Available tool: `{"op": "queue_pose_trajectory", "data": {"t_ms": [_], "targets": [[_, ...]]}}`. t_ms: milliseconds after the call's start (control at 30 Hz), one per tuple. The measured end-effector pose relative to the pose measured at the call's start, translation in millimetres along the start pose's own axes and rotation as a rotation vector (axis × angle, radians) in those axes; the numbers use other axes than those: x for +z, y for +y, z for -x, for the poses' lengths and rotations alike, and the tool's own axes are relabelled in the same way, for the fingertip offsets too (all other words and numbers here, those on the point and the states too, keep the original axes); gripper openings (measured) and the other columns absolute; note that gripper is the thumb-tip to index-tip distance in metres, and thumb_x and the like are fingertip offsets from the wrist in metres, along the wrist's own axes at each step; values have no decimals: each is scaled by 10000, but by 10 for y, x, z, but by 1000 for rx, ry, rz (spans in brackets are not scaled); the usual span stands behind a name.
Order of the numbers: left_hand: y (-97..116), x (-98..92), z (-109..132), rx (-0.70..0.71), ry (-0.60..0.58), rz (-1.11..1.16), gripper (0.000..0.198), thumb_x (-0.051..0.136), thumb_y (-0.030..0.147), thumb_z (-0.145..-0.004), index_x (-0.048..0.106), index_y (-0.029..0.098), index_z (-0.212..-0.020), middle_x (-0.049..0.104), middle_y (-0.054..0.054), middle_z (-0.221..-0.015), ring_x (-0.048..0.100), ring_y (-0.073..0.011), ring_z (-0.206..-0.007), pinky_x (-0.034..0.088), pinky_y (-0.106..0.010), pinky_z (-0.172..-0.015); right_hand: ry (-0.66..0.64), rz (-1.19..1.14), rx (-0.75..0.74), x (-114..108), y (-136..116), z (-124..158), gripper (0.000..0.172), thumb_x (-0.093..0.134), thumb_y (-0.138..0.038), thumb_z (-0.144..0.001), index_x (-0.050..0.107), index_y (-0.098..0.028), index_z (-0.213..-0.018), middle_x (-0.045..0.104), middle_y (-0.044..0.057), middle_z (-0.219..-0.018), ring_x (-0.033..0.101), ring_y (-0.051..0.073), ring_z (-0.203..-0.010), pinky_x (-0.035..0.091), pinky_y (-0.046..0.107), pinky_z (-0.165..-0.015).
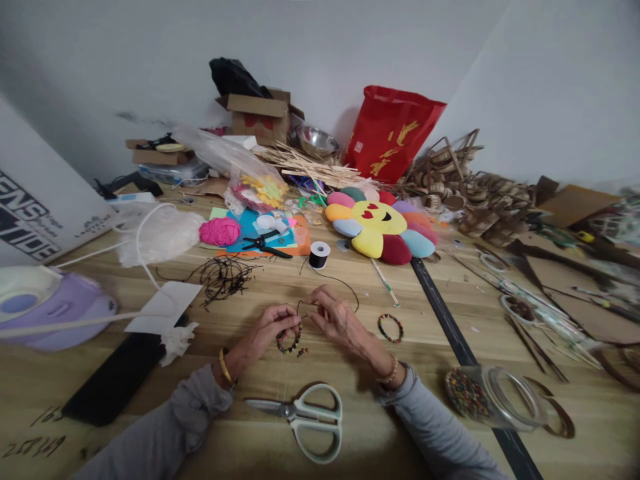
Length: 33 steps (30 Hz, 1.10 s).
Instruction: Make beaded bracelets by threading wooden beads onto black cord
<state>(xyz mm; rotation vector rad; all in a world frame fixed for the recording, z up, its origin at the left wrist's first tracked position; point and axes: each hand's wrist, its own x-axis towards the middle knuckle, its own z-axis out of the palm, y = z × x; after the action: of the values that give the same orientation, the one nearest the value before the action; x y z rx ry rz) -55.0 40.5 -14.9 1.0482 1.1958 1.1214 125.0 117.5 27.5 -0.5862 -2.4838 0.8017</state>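
My left hand (278,323) pinches a bracelet of small multicoloured beads (289,344) at its upper edge; the bracelet hangs below the fingers. Opposite it, my right hand (334,316) has its fingers pinched together on a thin black cord (299,308) that rises from the beads. Just under the bracelet a few loose-looking beads (303,352) dangle or lie; I cannot tell which. A second beaded bracelet (391,328) rests on the table to the right. Scissors with pale handles (320,421) lie open nearest me. Behind my hands stands a spool of black cord (319,255).
Left are tangled black cords (227,277), pink yarn (220,231), pliers (267,245), a black phone-like slab (117,380) and a purple device (65,313). A plush flower (380,223) lies behind. At right, a tipped clear jar (500,397) holds beads beside a black strip (450,320).
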Motion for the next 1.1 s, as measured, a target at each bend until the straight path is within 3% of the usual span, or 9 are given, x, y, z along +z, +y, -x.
{"op": "queue_pose_trajectory", "data": {"t_ms": [267, 500, 833, 1100], "targets": [[43, 18, 10, -3, 10, -10, 262, 663, 375, -718, 583, 135, -654, 575, 16, -573, 441, -79, -465, 325, -204, -453, -160, 44, -73, 31, -3, -15, 136, 475, -159, -935, 609, -166, -953, 604, 42, -888, 568, 127, -774, 422, 216, -701], [72, 31, 23, 21, 7, -19, 242, 648, 363, -739, 579, 143, -666, 589, 13, -573, 499, -97, -507, 369, -216, -502, -155, -82, -56, -12, 0, -25, 168, 467, -191, -945, 614, -148, -875, 619, 36, -836, 565, 119, -739, 424, 212, -693], [63, 57, 27, 1, 42, 19, 259, 663, 369, -721, 554, 145, -652, 615, -1, -571, 548, -117, -536, 412, -231, -539, -160, -12, -19, -11, 50, -10, 182, 449, -188, -944, 570, -163, -810, 583, 19, -797, 521, 117, -700, 403, 216, -664], [83, 50, 24, -4, 49, -51, 252, 690, 356, -682, 546, 152, -643, 561, 33, -531, 428, -71, -444, 297, -187, -424, -180, 55, -20, -28, 22, -1, 171, 491, -121, -908, 551, -161, -753, 558, 4, -764, 508, 110, -684, 377, 211, -641]]}}
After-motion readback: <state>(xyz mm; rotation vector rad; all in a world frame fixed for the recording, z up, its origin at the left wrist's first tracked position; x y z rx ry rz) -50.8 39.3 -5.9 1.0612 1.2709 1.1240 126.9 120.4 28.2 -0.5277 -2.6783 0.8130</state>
